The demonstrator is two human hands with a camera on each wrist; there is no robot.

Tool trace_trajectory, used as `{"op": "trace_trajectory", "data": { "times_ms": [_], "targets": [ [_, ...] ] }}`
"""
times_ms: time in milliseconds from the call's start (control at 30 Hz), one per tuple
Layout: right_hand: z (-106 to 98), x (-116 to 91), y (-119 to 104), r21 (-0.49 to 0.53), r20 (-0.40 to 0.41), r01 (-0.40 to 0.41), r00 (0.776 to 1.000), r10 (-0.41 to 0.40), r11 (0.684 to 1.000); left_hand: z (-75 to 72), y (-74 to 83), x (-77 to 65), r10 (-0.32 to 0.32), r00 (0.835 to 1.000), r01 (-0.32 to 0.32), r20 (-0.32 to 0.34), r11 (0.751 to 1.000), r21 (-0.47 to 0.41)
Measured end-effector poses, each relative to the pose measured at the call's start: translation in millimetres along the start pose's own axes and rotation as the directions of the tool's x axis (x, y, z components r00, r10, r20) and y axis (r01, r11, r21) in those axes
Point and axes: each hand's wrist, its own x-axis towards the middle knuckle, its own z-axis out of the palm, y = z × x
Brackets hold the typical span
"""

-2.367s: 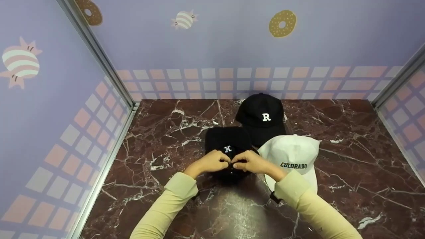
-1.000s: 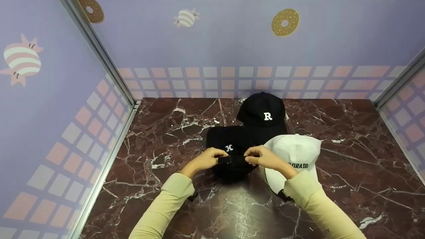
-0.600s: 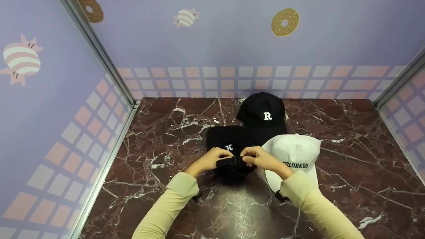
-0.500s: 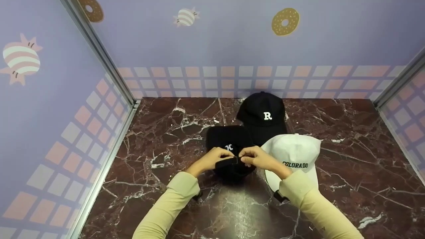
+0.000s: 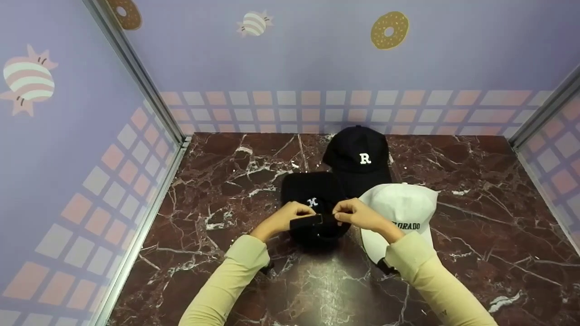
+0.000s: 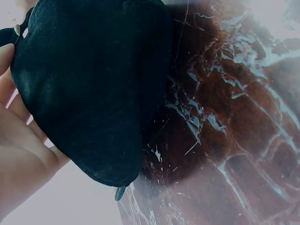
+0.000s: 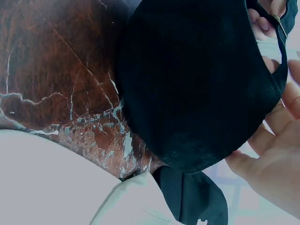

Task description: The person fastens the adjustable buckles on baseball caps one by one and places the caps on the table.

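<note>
In the head view a black cap [image 5: 310,184] with a small white emblem lies before me, its back opening towards me. Across that opening runs its black strap [image 5: 302,222], with a small metal buckle [image 5: 321,219] on it. My left hand [image 5: 282,220] pinches the strap left of the buckle. With thumb and fingertips, my right hand [image 5: 361,216] pinches the strap on the other side. The left wrist view shows the cap's dark crown [image 6: 93,89] beside my fingers. In the right wrist view, the strap [image 7: 281,51] loops up to the buckle [image 7: 277,19].
Behind stands a black cap with a white R [image 5: 358,147], close to the wall. A white COLORADO cap [image 5: 401,203] lies to the right, partly covered by my right hand and sleeve. All rest on a dark red marbled tabletop [image 5: 226,190] between patterned walls [image 5: 290,54].
My hands were together at the strap 2.4 seconds ago. Now they are apart, and the strap and buckle show between them. Since half a second ago my right hand has shifted slightly right.
</note>
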Motion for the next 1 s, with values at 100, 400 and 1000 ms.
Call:
{"op": "trace_trajectory", "data": {
  "times_ms": [100,400,1000],
  "targets": [
    [1,0,-5,-0.008,0.003,0.011,1.000,-0.011,1.000,0.2,-0.5,0.8,0.025,1.000,-0.025,-0.008,1.000,0.018],
    [6,3,-8,-0.081,-0.036,0.019,0.999,-0.022,0.997,3.6,1.8,4.3,-0.017,0.999,0.019,-0.032,0.998,0.056],
    [22,19,-29,-0.348,0.053,0.321,0.945,-0.324,0.881,5.1,11.1,11.1,0.000,1.000,0.007,-0.025,0.963,0.270]
  ]
}}
